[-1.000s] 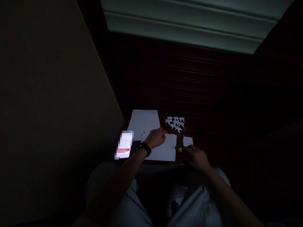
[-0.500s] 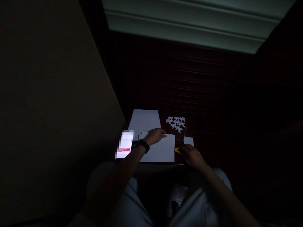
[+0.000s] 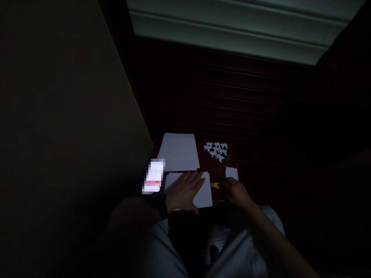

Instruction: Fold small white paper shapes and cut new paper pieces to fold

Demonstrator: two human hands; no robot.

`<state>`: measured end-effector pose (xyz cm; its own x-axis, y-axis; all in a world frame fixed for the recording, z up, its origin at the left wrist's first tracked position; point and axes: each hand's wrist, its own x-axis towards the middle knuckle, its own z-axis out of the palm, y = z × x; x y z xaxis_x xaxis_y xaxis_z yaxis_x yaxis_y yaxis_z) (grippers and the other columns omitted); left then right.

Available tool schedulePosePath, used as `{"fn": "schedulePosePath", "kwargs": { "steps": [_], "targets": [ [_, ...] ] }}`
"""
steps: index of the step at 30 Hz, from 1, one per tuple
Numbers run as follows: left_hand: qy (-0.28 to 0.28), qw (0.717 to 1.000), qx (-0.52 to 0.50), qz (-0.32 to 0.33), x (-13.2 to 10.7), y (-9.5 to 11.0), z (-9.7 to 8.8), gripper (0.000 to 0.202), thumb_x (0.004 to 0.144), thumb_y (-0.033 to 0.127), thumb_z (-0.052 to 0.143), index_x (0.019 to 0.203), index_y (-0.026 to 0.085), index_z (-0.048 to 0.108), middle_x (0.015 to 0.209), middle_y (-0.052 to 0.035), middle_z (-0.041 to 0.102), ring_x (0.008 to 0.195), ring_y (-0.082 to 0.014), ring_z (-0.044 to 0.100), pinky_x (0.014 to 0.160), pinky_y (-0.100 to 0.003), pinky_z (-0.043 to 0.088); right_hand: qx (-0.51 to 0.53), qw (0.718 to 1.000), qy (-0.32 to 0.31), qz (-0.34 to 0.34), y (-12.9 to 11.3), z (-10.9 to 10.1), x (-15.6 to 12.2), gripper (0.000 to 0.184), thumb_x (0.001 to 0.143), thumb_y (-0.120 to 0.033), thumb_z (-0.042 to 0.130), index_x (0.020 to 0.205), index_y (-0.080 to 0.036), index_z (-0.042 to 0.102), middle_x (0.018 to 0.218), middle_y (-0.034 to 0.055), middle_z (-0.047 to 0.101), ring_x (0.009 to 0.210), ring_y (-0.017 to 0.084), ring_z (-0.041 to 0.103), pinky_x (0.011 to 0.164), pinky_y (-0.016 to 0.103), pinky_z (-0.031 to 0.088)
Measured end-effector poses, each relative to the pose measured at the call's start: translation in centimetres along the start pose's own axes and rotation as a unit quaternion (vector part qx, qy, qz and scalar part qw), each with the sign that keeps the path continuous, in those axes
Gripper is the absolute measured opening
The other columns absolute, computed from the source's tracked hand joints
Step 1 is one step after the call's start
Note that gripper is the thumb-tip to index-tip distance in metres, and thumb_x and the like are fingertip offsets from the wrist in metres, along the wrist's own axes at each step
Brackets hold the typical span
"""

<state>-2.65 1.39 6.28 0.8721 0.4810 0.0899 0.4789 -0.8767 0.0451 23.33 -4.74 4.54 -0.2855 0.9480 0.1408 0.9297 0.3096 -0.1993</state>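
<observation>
My left hand (image 3: 185, 193), with a dark band at the wrist, lies flat with fingers spread on a white sheet of paper (image 3: 205, 197) at the table's near edge. Part of the sheet is under the hand and hidden. To its right, my right hand (image 3: 235, 190) is closed around a yellow utility knife (image 3: 216, 185). The knife points left, and its pale tip is at the sheet's right edge; I cannot tell whether it touches.
A larger white paper stack (image 3: 179, 150) lies behind. Several small white paper cutouts (image 3: 216, 150) are piled at the back right. A small white paper piece (image 3: 232, 172) lies near my right hand. A lit phone (image 3: 154, 175) is on the left, beside the wall (image 3: 72, 116).
My left hand has moved from the sheet's far edge toward me and now presses flat on it. The sheet has slid nearer and slightly left. My right hand barely moved.
</observation>
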Motion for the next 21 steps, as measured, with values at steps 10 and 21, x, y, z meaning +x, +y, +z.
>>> {"fn": "schedulePosePath", "kwargs": {
  "steps": [10, 21],
  "targets": [
    [0.013, 0.995, 0.086, -0.045, -2.5, 1.8, 1.4, 0.062, 0.082, 0.023, 0.045, 0.14, 0.017, 0.022, 0.146, -0.0131, 0.023, 0.134, -0.0289, 0.019, 0.106, -0.05, 0.016, 0.016, 1.0, -0.013, -0.01, 0.0, 0.5, 0.0, 0.028, 0.088, -0.027, 0.048, 0.114, -0.023, 0.054, 0.104, 0.0074, 0.059, 0.094, 0.02, 0.053, 0.081, 0.031, 0.042],
    [0.042, 0.995, 0.09, -0.022, -2.5, 2.6, 2.1, 0.053, 0.085, 0.013, 0.035, 0.137, 0.017, 0.029, 0.142, -0.0102, 0.033, 0.132, -0.0234, 0.027, 0.104, -0.045, 0.028, 0.073, 0.997, -0.023, -0.017, -0.5, -1.3, -1.2, 0.022, 0.086, -0.028, 0.051, 0.106, -0.023, 0.06, 0.096, 0.0065, 0.061, 0.089, 0.019, 0.055, 0.077, 0.03, 0.044]
  ]
}}
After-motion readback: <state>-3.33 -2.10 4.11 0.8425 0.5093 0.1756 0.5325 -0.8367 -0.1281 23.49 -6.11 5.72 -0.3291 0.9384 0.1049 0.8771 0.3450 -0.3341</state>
